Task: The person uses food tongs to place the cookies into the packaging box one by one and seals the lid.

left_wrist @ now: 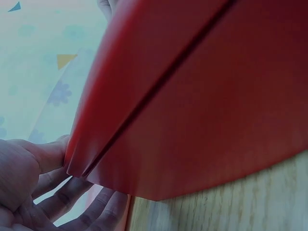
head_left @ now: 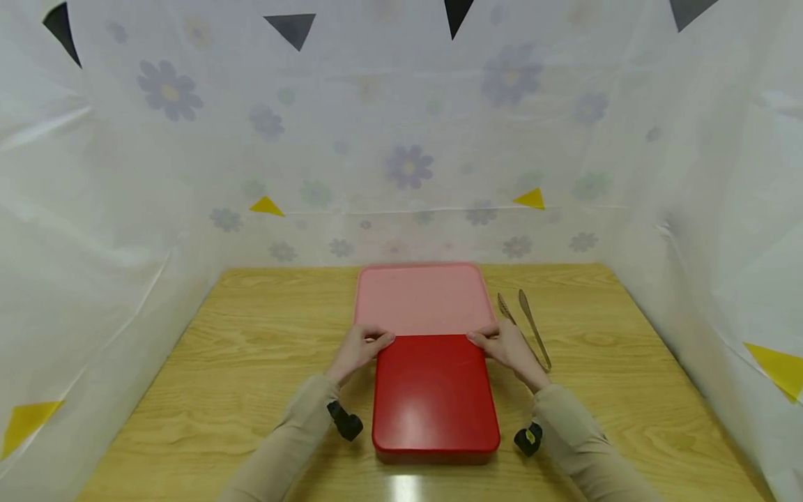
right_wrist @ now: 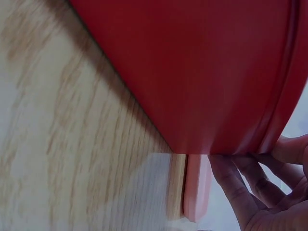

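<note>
A rectangular red box (head_left: 437, 458) with a red lid (head_left: 433, 390) stands on the table, its lid seated on it. The dark seam between lid and body shows in both wrist views. My left hand (head_left: 362, 352) grips the lid's far left corner, thumb on the top edge. At the far right corner my right hand (head_left: 507, 346) does the same. In the right wrist view, fingers (right_wrist: 236, 187) reach down behind the box's far side. Directly beyond the box lies a pink tray (head_left: 423, 300), its near part hidden.
Metal tongs (head_left: 535, 328) lie spread on the wood-grain table (head_left: 263, 335), right of the tray and close to my right hand. Pale sheeting with printed flowers (head_left: 409, 167) encloses the back and both sides.
</note>
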The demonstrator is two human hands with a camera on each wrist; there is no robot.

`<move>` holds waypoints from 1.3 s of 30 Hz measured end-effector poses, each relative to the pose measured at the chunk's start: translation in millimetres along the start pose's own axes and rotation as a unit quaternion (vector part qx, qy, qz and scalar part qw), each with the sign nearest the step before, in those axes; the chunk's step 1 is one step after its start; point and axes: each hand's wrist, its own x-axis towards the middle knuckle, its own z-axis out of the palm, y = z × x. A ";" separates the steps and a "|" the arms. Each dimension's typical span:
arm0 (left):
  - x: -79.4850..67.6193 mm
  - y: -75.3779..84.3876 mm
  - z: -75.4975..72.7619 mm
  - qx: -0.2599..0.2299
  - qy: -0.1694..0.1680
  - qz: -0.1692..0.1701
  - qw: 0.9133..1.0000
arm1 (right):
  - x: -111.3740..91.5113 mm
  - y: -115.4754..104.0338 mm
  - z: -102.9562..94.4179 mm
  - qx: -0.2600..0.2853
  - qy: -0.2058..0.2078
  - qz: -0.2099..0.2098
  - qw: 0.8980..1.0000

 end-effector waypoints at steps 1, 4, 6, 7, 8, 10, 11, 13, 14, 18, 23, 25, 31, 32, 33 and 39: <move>0.0 0.5 0.6 -0.001 0.003 0.001 1.000 | 0.2 0.4 -0.2 -0.002 0.001 0.000 1.000; -0.1 1.7 3.1 0.001 0.015 0.009 1.000 | 0.4 1.0 -1.3 0.000 0.004 0.005 1.000; -0.8 2.9 4.8 0.006 0.023 0.011 1.000 | -0.1 1.1 -1.6 -0.001 0.002 0.007 1.000; -1.4 3.8 6.1 0.017 0.028 0.013 0.999 | -0.5 1.1 -1.7 0.000 0.000 0.007 1.000; -2.4 4.8 7.2 0.032 0.030 0.013 0.999 | -0.6 0.8 -1.7 0.002 -0.002 0.008 1.000; -6.3 9.0 9.9 0.072 0.031 0.011 0.997 | -0.5 0.7 -1.0 0.001 -0.006 0.008 1.000; -9.3 11.9 11.1 0.101 0.028 0.009 0.994 | -0.2 0.9 -0.5 0.000 -0.008 0.006 1.000; -18.4 19.3 13.2 0.159 0.008 0.009 0.987 | 1.0 1.1 0.4 -0.002 -0.012 0.004 1.000; -24.4 23.8 13.7 0.180 -0.010 0.007 0.984 | 1.7 1.0 0.7 -0.003 -0.011 0.003 1.000; -51.5 39.5 17.2 0.243 -0.116 0.004 0.963 | 4.5 -0.6 0.3 0.004 -0.020 0.010 1.000; -73.7 43.1 24.8 0.237 -0.197 -0.005 0.951 | 8.4 -4.4 -0.8 0.021 -0.045 0.024 0.999; -75.9 40.6 26.9 0.226 -0.194 -0.007 0.955 | 10.8 -5.2 -0.3 0.013 -0.053 0.033 0.998; -72.1 36.0 32.6 0.217 -0.183 -0.013 0.959 | 12.9 -3.0 -2.7 -0.002 -0.058 0.029 0.998; -71.8 35.8 33.7 0.214 -0.183 -0.013 0.959 | 12.0 -1.9 -3.2 0.004 -0.055 0.026 0.998; -71.6 35.6 34.9 0.212 -0.184 -0.012 0.960 | 10.7 -0.6 -3.8 0.009 -0.051 0.022 0.998; -74.5 35.1 40.0 0.209 -0.197 -0.013 0.958 | -0.8 8.7 -5.4 0.015 -0.038 0.015 0.999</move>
